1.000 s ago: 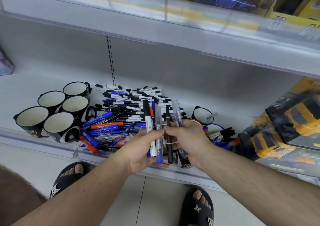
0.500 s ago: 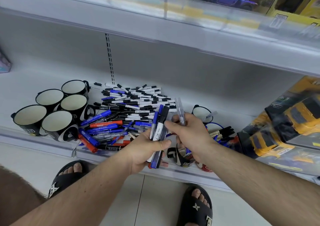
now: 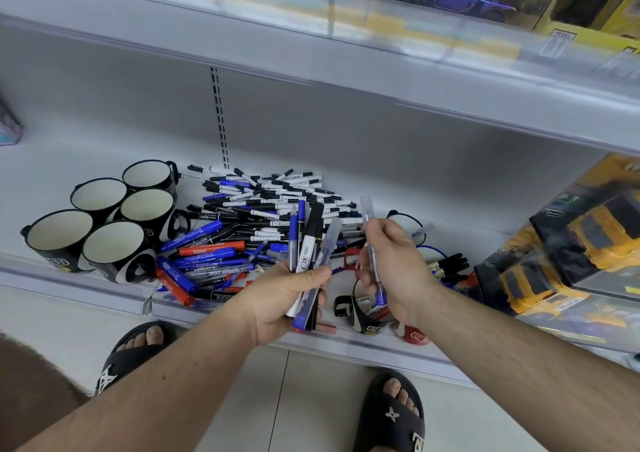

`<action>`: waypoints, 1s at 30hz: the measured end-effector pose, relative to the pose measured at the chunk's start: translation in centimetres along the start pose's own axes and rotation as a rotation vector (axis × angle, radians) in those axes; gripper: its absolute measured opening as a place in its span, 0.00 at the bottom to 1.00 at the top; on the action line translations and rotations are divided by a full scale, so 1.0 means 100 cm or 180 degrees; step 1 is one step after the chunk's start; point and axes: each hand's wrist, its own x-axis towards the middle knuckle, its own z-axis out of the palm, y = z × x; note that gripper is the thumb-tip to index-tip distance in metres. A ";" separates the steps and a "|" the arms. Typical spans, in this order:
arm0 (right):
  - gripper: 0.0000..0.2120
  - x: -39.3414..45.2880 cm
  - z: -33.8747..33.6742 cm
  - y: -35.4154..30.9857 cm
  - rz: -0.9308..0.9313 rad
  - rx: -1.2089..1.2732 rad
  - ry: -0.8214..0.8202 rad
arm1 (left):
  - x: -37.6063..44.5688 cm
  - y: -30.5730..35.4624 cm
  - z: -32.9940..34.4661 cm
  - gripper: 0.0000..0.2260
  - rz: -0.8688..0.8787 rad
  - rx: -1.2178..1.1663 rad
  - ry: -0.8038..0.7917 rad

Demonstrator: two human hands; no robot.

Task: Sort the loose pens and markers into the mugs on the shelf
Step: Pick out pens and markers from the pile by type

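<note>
A heap of loose pens and markers in black, blue and red lies on the white shelf. Several black mugs with white insides stand empty to its left. My left hand grips a bundle of markers and pens, fanned upward in front of the heap. My right hand pinches one clear-capped blue pen, held upright and apart from the bundle. Beneath my right hand stand a black mug and a red mug, both partly hidden. Another black mug behind it holds pens.
Boxed yellow toy trucks fill the shelf on the right. An upper shelf overhangs with boxed toy cars. A small pile of dark pens lies right of my hand. My sandalled feet stand on the tiled floor below the shelf edge.
My right hand has drawn one clear-capped pen out of the bundle and moved it right, away from my left hand. The left hand keeps holding the rest.
</note>
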 end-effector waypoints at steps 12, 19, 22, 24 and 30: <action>0.13 -0.012 0.009 0.003 -0.0448 -0.0579 -0.0470 | 0.004 -0.005 0.002 0.07 0.0638 -0.0030 -0.0404; 0.17 -0.015 0.010 0.002 -0.0515 -0.0955 -0.0388 | 0.006 -0.009 -0.003 0.08 0.0458 0.0276 -0.0560; 0.19 -0.010 0.005 0.007 -0.0330 -0.0936 -0.0257 | 0.010 -0.016 -0.004 0.13 0.0279 0.0249 -0.0392; 0.17 -0.006 -0.001 0.008 -0.0197 -0.0801 -0.0228 | 0.010 -0.018 -0.002 0.14 0.0118 0.0242 -0.0359; 0.07 0.011 -0.022 0.009 -0.0060 -0.1125 -0.0273 | 0.018 -0.017 0.006 0.21 -0.0057 0.0533 -0.0617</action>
